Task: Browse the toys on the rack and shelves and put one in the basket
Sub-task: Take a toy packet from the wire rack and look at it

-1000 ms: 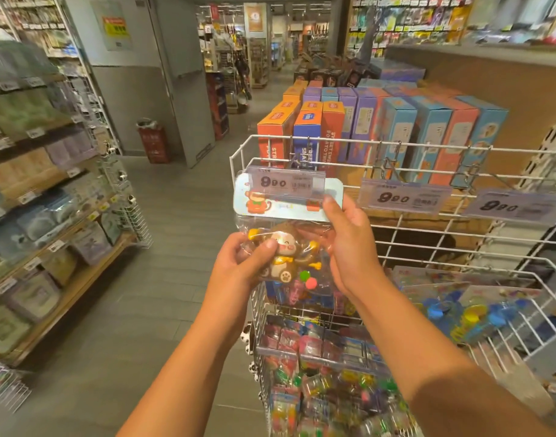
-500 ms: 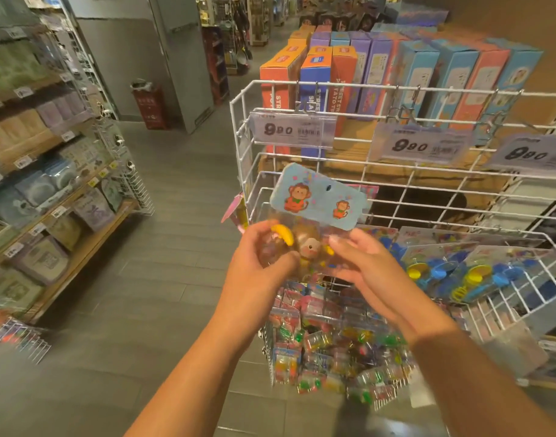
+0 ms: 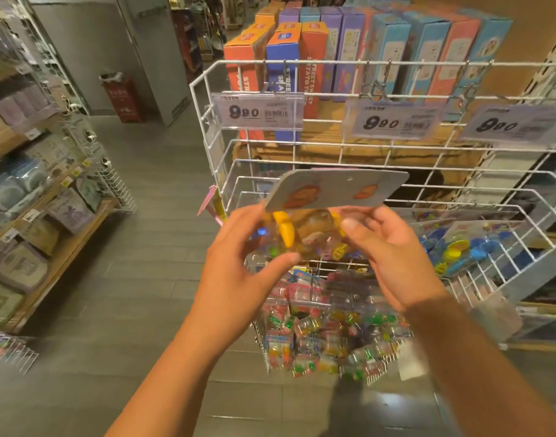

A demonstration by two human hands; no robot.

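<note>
- While both hands meet in front of the white wire rack (image 3: 301, 152), a toy packet (image 3: 311, 228) sits between them, held above the rack's lower tiers; it is a clear, glossy plastic bag with a flat rectangular card header, pale blue with rounded corners and two orange cartoon figures, tilted nearly flat toward the camera
- left hand (image 3: 238, 272) grips the bag's left side; its thumb lies curled along the lower edge and its fingers (image 3: 238, 222) wrap behind the plastic
- right hand (image 3: 393, 257) pinches the bag's right edge; the thumb presses on the front, the other fingers lie loosely spread behind
- inside the bag show a curved yellow piece, shaped like a banana, and a brownish rounded figure, too blurred to read further
- price tags (image 3: 257, 110), clear plastic sleeves with dark "9.90" figures, hang on metal hooks along the rack's top rail
- lower rack tiers hold more clear packets (image 3: 317, 335) of small, bright, beadlike pieces; a slanted wire tray to the right carries carded packs with blue and yellow round parts (image 3: 459, 247)
- tall cardboard boxes (image 3: 349, 48) in orange, blue and purple stand upright in rows behind the rack
- wooden shelves (image 3: 49, 222) on the left carry soft, muted pouches; grey plank floor (image 3: 128, 310) runs between; a red bin (image 3: 122, 99) stands by a grey wall
</note>
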